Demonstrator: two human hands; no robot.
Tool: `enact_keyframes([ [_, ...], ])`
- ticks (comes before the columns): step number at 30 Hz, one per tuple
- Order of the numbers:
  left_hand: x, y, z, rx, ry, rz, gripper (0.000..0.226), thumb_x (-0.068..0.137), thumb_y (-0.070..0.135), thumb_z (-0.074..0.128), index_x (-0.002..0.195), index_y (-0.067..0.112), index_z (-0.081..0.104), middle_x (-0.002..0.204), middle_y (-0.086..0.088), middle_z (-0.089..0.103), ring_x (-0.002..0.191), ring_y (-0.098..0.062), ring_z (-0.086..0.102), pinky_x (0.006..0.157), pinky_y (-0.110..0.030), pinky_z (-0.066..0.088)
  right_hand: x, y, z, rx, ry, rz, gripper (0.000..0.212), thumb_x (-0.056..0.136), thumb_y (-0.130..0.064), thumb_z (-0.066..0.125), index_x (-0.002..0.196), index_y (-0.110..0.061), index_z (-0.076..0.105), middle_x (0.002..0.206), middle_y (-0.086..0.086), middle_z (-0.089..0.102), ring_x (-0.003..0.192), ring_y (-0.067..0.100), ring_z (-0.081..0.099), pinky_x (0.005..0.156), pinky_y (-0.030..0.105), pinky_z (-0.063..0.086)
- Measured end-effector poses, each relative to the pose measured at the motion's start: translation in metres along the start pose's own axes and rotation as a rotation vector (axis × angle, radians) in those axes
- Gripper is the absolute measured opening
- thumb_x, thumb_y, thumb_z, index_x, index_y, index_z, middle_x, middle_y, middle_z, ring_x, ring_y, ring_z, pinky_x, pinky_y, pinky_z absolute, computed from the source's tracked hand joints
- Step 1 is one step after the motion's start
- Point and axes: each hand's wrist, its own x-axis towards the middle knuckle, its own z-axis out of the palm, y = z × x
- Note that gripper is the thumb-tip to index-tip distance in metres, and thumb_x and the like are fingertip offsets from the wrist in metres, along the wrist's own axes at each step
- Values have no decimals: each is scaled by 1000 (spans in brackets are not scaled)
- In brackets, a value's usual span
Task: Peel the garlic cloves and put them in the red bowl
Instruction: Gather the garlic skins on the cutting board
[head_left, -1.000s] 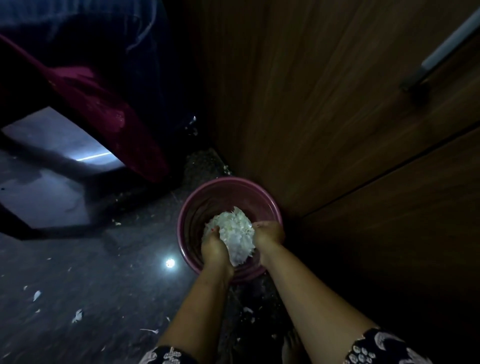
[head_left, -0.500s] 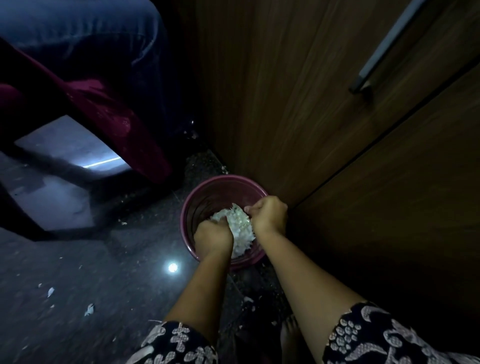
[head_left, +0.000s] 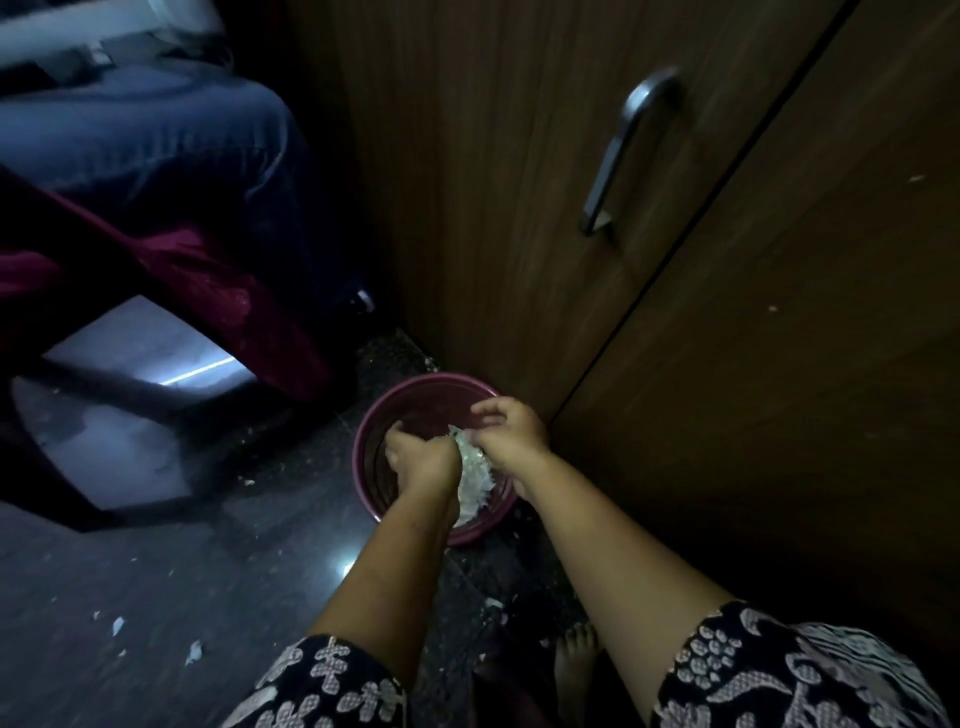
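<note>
One round dark-red plastic bowl (head_left: 364, 467) stands on the dark polished floor (head_left: 156, 571), and everything else here is placed against it. Inside the bowl, towards its near right side, lies one heap of white flaky garlic peel (head_left: 475, 480) (whether whole cloves sit within it cannot be made out). Both hands are down in the bowl. The left hand (head_left: 423, 460) has its fingers curled into the heap's left side and grips it. The right hand (head_left: 511, 434) is curled over the heap's far right edge, fingers bent and closed on the flakes, so the heap is pressed between the two.

Just behind and to the right of the bowl rise two brown wooden cupboard doors (head_left: 467, 208); one curved grey metal handle (head_left: 621, 150) sits high above the bowl. To the bowl's far left slants one maroon chair leg (head_left: 234, 306), with one blue-jeaned leg (head_left: 156, 135) beyond it. Nearer than the bowl and well to its left, two white peel scraps (head_left: 118, 626) lie on the floor among smaller flecks. One bare foot (head_left: 574, 660) shows below the bowl.
</note>
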Motion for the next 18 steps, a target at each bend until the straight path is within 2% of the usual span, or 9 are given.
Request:
enact_keyframes([
  [2, -22, 16, 1, -126, 27, 49, 64, 81, 12, 55, 141, 20, 35, 143, -9, 43, 120, -32, 51, 104, -46, 42, -30, -23, -14, 184, 45, 2, 6, 91, -10, 63, 93, -15, 65, 87, -1, 61, 75, 10, 57, 63, 24, 47],
  [4, -57, 37, 0, -262, 31, 144, 55, 84, 13, 54, 135, 25, 40, 142, -7, 40, 120, -31, 50, 101, -50, 44, -67, -47, -34, 317, 46, -50, 12, 96, -9, 55, 99, -8, 66, 80, 1, 61, 67, 10, 54, 59, 24, 47],
  [6, -102, 62, 0, -383, 22, 272, 44, 86, 13, 56, 125, 30, 46, 141, -5, 37, 123, -28, 47, 102, -49, 44, -110, -72, -59, 422, 28, -158, 20, 98, -8, 52, 110, 0, 65, 90, 8, 66, 71, 10, 57, 67, 23, 52],
  [8, -146, 88, -3, -491, -37, 398, 33, 90, 12, 57, 115, 32, 47, 138, -4, 40, 123, -23, 47, 103, -42, 43, -150, -93, -83, 519, 46, -298, 22, 98, -6, 51, 111, 4, 65, 103, 15, 69, 80, 13, 63, 71, 17, 52],
  [11, -233, 121, -5, -609, -243, 651, 26, 93, 9, 53, 106, 32, 50, 132, -6, 48, 118, -19, 53, 94, -26, 47, -218, -108, -138, 623, 171, -502, 21, 97, -5, 51, 108, 5, 65, 106, 19, 70, 96, 25, 68, 82, 27, 54],
  [12, -258, 128, -5, -633, -294, 741, 27, 92, 10, 52, 103, 35, 52, 130, -8, 51, 117, -20, 54, 94, -27, 48, -237, -110, -154, 636, 203, -562, 19, 97, -6, 51, 105, 3, 66, 102, 17, 71, 94, 24, 68, 82, 28, 54],
  [14, -315, 138, 0, -652, -422, 852, 28, 86, 17, 54, 100, 41, 55, 127, -15, 53, 117, -26, 56, 100, -40, 48, -276, -108, -195, 640, 301, -687, 15, 96, -7, 53, 97, -3, 68, 94, 13, 72, 88, 20, 69, 81, 31, 55],
  [16, -367, 143, 10, -662, -578, 933, 28, 76, 28, 56, 96, 47, 59, 124, -23, 53, 117, -35, 54, 102, -50, 45, -310, -98, -237, 629, 420, -809, 15, 94, -6, 55, 87, -11, 67, 89, 12, 73, 88, 23, 70, 85, 39, 57],
  [18, -404, 146, 27, -606, -715, 1012, 25, 78, 27, 56, 94, 44, 60, 124, -25, 53, 115, -35, 55, 99, -46, 47, -335, -86, -278, 532, 584, -905, 15, 91, -7, 56, 84, -16, 66, 89, 10, 74, 88, 24, 71, 88, 45, 56],
])
